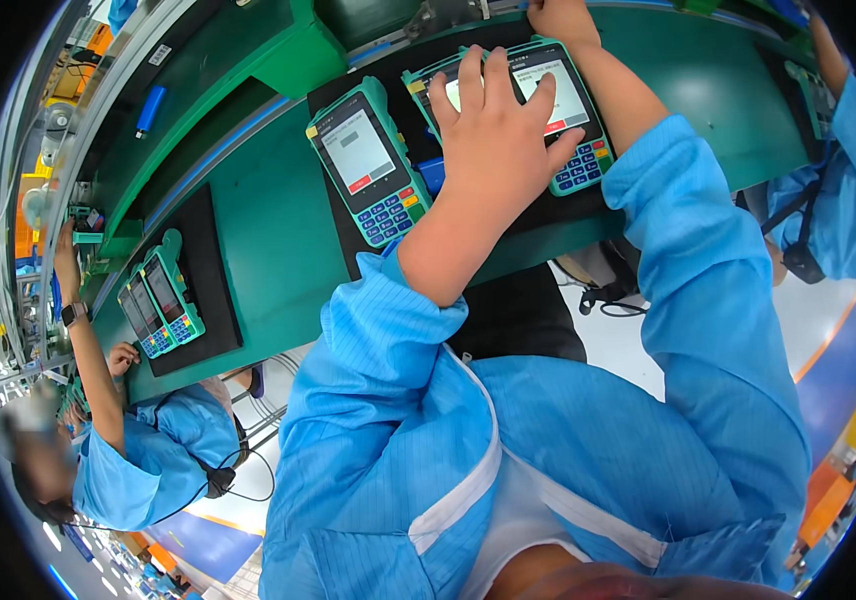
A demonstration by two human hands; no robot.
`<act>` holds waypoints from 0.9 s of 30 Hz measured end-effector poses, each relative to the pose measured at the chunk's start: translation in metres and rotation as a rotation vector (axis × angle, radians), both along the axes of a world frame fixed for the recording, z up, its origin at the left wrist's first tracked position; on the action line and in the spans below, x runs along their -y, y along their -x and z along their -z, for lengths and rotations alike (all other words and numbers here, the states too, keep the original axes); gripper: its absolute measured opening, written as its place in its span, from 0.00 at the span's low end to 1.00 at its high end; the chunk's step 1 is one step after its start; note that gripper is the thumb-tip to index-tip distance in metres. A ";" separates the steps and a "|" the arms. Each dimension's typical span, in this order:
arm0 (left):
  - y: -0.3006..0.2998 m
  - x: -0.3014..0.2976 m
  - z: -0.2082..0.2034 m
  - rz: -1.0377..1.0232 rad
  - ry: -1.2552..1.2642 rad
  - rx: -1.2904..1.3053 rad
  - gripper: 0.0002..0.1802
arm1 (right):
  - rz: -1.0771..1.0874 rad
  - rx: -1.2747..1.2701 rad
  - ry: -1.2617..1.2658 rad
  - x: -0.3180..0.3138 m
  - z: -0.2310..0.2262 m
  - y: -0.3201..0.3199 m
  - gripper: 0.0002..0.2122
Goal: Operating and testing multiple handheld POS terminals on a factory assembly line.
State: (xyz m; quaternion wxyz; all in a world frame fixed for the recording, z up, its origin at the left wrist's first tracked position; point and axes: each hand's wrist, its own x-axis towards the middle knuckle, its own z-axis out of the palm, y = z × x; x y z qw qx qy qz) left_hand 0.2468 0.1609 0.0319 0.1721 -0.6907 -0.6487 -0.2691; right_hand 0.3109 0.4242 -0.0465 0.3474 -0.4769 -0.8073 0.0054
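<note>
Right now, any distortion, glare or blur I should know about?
Head view: strong fisheye, table edges curving, corners black; head view: small faint glare spot on the table at right; head view: co-worker's head blurred at lower left, left hand and terminals beneath it fairly sharp.

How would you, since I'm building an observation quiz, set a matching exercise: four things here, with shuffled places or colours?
Things:
1. Left hand
2. Tabletop
3. Right hand
4. Mat

Places or colours:
A. Green
B. Black
C. Over a terminal screen
D. At the picture's top edge

Pairs: 1-C, 2-A, 3-D, 4-B.
</note>
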 end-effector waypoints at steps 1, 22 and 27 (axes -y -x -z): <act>0.001 0.001 -0.001 -0.021 0.080 0.007 0.25 | -0.015 0.025 -0.016 -0.002 0.000 -0.001 0.10; 0.117 0.057 0.039 0.026 0.027 0.978 0.34 | -0.076 0.037 -0.040 -0.018 0.011 -0.010 0.09; 0.113 0.068 0.024 0.028 0.137 1.304 0.40 | -0.095 0.070 0.026 -0.021 0.009 -0.013 0.10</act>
